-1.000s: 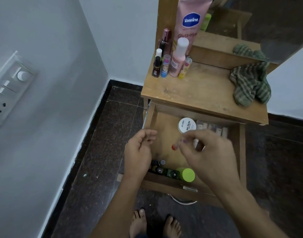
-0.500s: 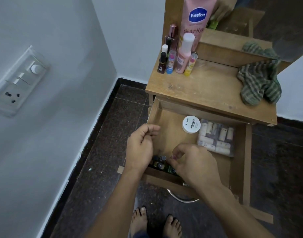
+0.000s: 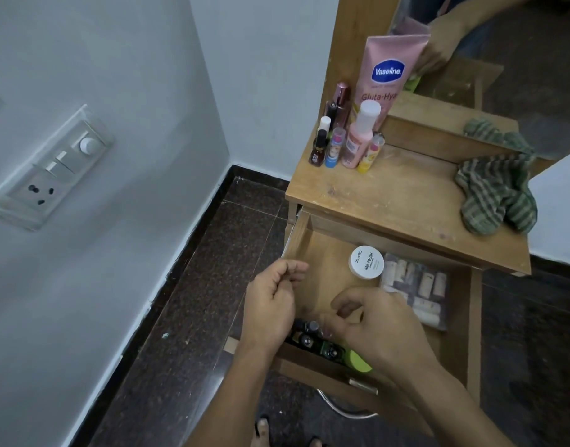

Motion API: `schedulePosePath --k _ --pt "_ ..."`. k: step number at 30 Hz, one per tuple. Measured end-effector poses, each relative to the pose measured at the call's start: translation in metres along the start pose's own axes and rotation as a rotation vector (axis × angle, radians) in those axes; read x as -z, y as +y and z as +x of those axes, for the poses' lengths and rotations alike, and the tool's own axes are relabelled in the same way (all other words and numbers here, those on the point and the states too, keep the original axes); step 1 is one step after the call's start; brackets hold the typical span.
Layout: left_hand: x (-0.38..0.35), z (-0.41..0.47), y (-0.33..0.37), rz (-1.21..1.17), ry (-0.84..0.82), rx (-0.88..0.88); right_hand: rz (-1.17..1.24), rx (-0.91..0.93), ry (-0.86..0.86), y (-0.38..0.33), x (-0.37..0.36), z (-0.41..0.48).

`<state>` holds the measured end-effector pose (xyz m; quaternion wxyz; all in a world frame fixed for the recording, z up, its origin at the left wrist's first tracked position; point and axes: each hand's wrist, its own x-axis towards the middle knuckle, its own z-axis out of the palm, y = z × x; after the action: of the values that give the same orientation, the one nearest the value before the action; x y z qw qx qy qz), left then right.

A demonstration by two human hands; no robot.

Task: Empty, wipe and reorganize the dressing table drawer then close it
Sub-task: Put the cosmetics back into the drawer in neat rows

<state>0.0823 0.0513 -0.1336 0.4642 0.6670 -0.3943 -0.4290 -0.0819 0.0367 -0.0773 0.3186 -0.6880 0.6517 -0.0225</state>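
Observation:
The wooden drawer of the dressing table stands pulled out. Inside are a white round nail-polish jar, a clear pouch of several small tubes, and a row of small dark bottles along the front, ending in a green-capped bottle. My left hand hovers by the drawer's left wall, fingers curled shut with nothing visible in them. My right hand reaches down to the row, fingertips pinched among the bottles; what they grip is hidden.
A green striped cloth lies on the tabletop's right. A pink Vaseline tube and several small bottles stand at the back left before the mirror. A switchboard is on the left wall. My bare foot is below the drawer.
My right hand, which held a small red-tipped item above the drawer, has dropped to the front row of bottles. The pouch is now uncovered. My left hand has barely moved.

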Motion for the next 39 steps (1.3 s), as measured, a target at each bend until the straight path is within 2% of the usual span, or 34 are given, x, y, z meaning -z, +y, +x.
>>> schedulePosePath --k 3,8,13,21,28,35,39 --pt "-0.001 0.0 0.0 -0.034 0.003 0.024 0.055 0.053 0.124 -0.016 0.025 0.014" --pt "-0.001 -0.001 -0.002 -0.035 -0.015 0.017 0.145 0.17 0.472 -0.064 0.073 0.07" --pt "0.001 -0.001 0.0 -0.048 -0.017 -0.01 -0.037 0.225 0.64 -0.099 0.087 0.126" --pt "0.001 -0.001 -0.001 -0.036 -0.009 -0.025 -0.204 0.111 0.607 -0.101 0.082 0.154" --pt "0.001 -0.002 -0.001 -0.004 -0.024 -0.058 -0.159 0.139 0.603 -0.095 0.081 0.152" --pt "-0.001 -0.006 0.0 0.08 -0.056 -0.097 -0.053 0.276 0.61 -0.069 0.082 0.068" --pt "-0.002 -0.012 0.005 0.169 -0.122 -0.156 0.075 0.236 0.436 -0.034 0.053 0.017"
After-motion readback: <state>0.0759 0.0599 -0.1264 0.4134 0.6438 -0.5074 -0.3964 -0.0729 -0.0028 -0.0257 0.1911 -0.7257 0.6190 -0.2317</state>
